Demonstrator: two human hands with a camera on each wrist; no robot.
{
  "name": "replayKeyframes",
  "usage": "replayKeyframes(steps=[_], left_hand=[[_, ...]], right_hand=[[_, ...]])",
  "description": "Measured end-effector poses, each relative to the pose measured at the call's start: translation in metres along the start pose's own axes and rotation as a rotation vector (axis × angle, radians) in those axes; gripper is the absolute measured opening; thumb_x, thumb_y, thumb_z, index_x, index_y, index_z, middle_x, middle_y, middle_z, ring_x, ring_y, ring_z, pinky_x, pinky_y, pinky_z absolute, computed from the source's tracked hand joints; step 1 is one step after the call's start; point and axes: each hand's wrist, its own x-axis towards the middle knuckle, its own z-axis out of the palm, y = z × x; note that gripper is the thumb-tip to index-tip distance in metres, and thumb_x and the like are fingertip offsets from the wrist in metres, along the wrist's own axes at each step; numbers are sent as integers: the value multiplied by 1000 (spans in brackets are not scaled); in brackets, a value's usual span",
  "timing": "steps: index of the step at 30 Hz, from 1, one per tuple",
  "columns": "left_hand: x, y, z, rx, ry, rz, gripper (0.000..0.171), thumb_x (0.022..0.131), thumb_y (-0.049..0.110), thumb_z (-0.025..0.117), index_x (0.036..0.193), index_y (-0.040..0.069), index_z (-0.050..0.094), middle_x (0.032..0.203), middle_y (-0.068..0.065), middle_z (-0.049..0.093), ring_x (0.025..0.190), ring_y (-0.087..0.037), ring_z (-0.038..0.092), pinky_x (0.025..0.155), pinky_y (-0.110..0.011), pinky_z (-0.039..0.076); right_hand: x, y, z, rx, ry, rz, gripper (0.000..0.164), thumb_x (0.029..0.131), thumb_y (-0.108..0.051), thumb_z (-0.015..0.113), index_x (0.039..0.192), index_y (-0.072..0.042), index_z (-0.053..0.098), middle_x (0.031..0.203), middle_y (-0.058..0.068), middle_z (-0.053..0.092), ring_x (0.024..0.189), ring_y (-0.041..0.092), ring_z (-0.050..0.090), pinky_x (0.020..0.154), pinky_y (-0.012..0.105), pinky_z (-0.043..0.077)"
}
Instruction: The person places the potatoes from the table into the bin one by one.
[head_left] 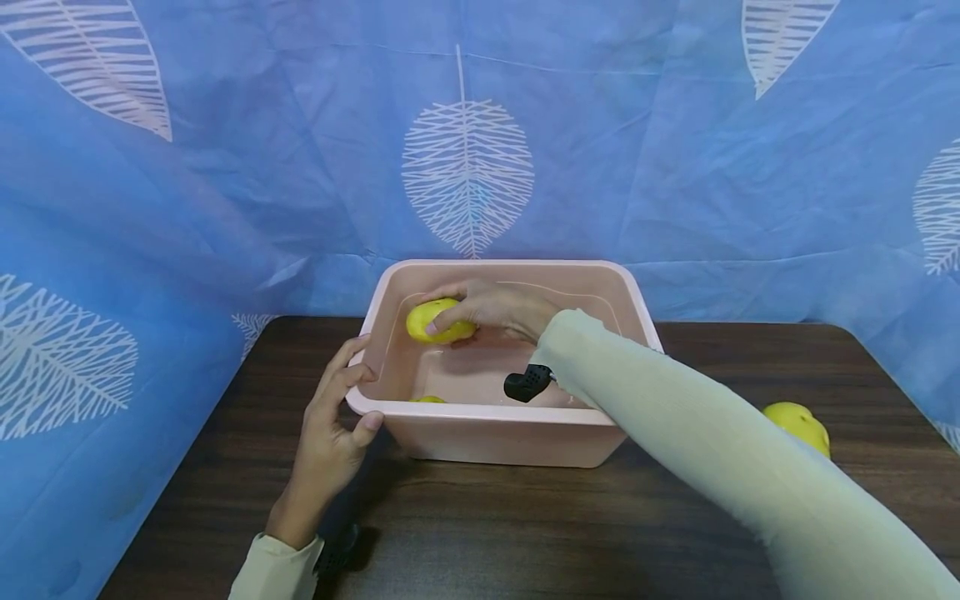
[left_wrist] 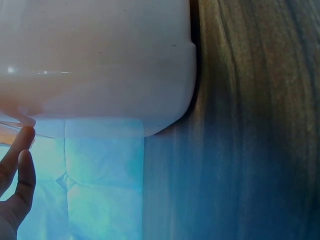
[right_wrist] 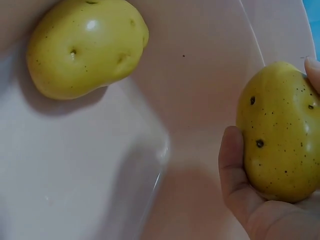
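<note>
A yellow potato [head_left: 422, 320] with dark specks is in my right hand [head_left: 495, 307], held between thumb and fingers inside a pale pink plastic tub [head_left: 502, 412], toward its back left. The right wrist view shows this held potato [right_wrist: 280, 142] raised off the tub's floor. A second potato [right_wrist: 85, 50] lies in the tub; from the head, only its top peeks over the front rim. My left hand [head_left: 330, 446] grips the tub's front left corner, fingers over the rim and thumb at the front. Its fingertips [left_wrist: 26, 137] touch the tub in the left wrist view.
Another yellow potato [head_left: 798, 425] lies on the dark wooden table [head_left: 517, 533] at the right, partly behind my right sleeve [head_left: 675, 417]. A blue cloth [head_left: 585, 158] with white leaf prints hangs behind the table. A black wrist device [head_left: 528, 383] sits under the right cuff.
</note>
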Motion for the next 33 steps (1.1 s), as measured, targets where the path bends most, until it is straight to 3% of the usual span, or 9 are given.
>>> replayKeyframes(steps=[3,7,12,17,23,25,29,32,33], left_hand=[[0,0,0,7,0,7,50,96,51,72,119,8,63,162,-2,48,148,-29,42,110,-80,34],[0,0,0,16,2,5,50,96,52,70,118,8,63,162,-3,48,149,-31,42,110,-81,32],[0,-1,0,13,1,4,52,96,53,70,117,6,63,161,-4,49,149,-33,42,111,-81,31],[0,-1,0,5,2,10,53,96,53,70,117,5,64,162,-4,48,149,-33,42,111,-81,31],[1,-1,0,0,-2,6,54,96,52,71,118,4,63,162,-3,48,147,-31,43,111,-80,32],[0,-2,1,1,-3,3,53,96,51,71,118,3,63,162,-3,48,147,-31,43,110,-81,32],[0,-1,0,3,0,-7,48,96,46,73,119,5,63,162,-3,48,148,-32,43,110,-81,32],[1,0,0,10,-1,-15,45,96,44,73,119,7,64,162,-2,47,148,-32,42,110,-81,32],[1,1,-1,14,-3,-17,45,96,44,73,120,6,63,163,-2,47,148,-33,42,110,-81,32]], right_hand=[[0,0,1,-4,-5,0,57,93,-27,78,146,-28,60,133,6,61,117,25,58,102,41,55],[-2,2,0,9,-40,-39,59,96,-25,75,151,-24,56,148,2,58,128,26,59,109,44,53],[-8,3,1,77,-81,-91,63,97,-20,73,155,-17,49,164,3,46,146,31,49,120,56,41],[-15,-1,2,137,-96,-83,63,97,-21,72,155,-17,47,165,5,41,152,37,39,125,62,29],[-20,-6,0,66,-46,-82,53,99,-26,69,150,-22,54,159,5,50,147,34,45,123,61,34],[-22,-4,-1,58,-60,-135,52,99,-26,68,149,-23,54,158,4,51,146,33,46,122,60,36],[-24,8,-6,107,-177,-360,55,102,-18,57,154,-8,43,163,12,42,151,38,38,123,61,33],[-23,2,-9,40,-111,-343,52,101,-19,60,150,-8,49,158,15,47,147,39,44,118,58,42],[-21,-2,-10,15,-77,-295,50,100,-21,63,148,-11,53,156,14,51,145,38,47,116,57,45]])
